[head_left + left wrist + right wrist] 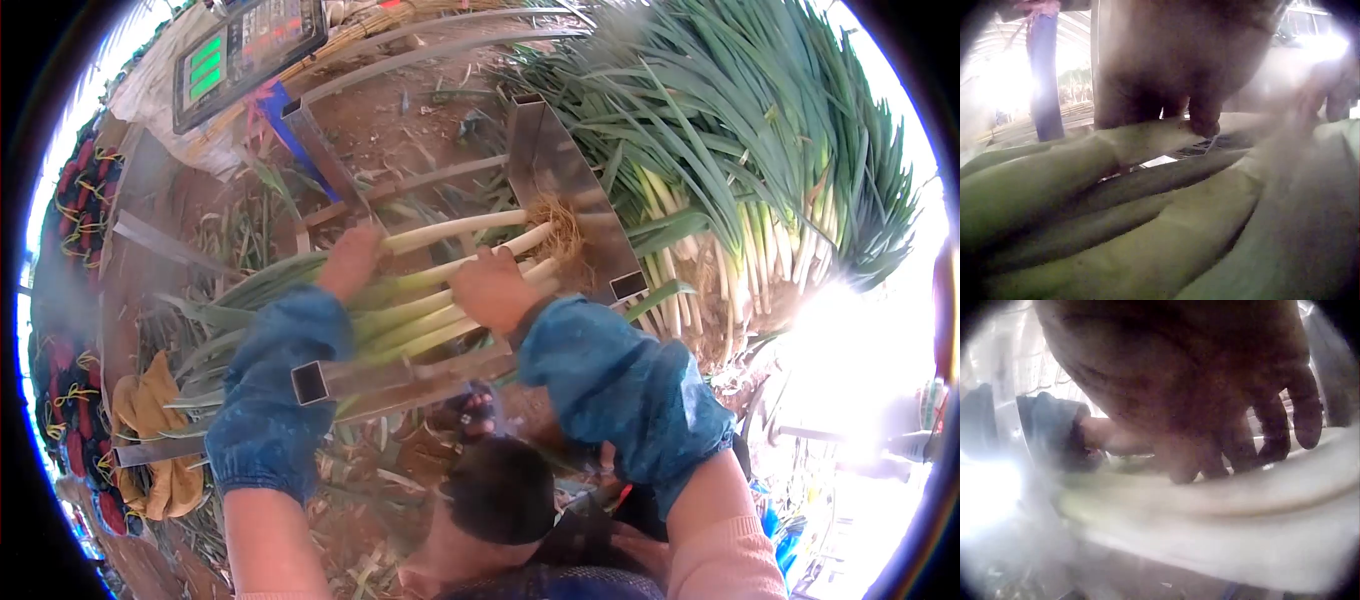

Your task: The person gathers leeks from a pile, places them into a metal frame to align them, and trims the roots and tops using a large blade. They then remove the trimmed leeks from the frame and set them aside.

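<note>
A bundle of green onions [430, 300] lies across a metal frame [400, 378], with its roots against an upright steel plate [560, 180]. My left hand [350, 262] lies on the green part of the bundle. In the left wrist view its fingertips [1204, 122] bend down onto the green leaves [1147, 237]. My right hand [495, 290] sits on the white stalks nearer the roots. Seen from the right wrist, its fingers [1272, 437] curl over the white stalks [1241, 525]. Both arms wear blue sleeve covers.
A large pile of green onions [740, 150] fills the right side beyond the plate. A digital scale [245, 50] stands at the back left. A yellow cloth [150, 420] and red-and-black bundled ties [75, 200] lie at the left. Leaf scraps litter the ground.
</note>
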Demonstrator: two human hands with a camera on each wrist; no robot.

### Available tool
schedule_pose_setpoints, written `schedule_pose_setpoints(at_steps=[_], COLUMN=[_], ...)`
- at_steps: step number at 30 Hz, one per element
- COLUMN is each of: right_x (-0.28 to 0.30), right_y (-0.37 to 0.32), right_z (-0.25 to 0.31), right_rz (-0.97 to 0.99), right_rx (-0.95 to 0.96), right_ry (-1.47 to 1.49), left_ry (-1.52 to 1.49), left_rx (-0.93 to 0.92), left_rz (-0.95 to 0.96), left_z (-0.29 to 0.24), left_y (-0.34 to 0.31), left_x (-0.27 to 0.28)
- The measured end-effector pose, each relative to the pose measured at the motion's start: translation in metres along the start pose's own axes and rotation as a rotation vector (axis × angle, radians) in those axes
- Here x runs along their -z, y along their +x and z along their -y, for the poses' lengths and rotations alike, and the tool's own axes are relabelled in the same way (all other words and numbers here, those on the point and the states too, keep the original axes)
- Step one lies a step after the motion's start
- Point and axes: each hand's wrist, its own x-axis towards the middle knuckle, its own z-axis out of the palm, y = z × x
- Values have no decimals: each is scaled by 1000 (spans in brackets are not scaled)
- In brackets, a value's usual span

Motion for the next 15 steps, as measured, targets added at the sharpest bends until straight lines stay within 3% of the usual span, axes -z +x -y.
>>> schedule_pose_setpoints(at_steps=[2,6,8,11,14,15], right_x=[-1,9,23,23,30,26], right_y=[6,19,16,-1,-23,-30], right_z=[1,0,-3,-11,-14,-13], right_rz=[-53,76,135,-94,-78,-161], right_rx=[54,42,73,194,77,90], right_ry=[-46,-43,11,-58,6,-30], left_ry=[-63,-85,-77,-123,-176,-205], left_rx=[-80,-172,-103,-122,-23,-1], left_rz=[-86,-218,-126,-157,20,58], left_z=[3,9,9,10,10,7], left_y=[1,-5,-3,-3,5,5], left_x=[-2,-12,-9,-7,2,3])
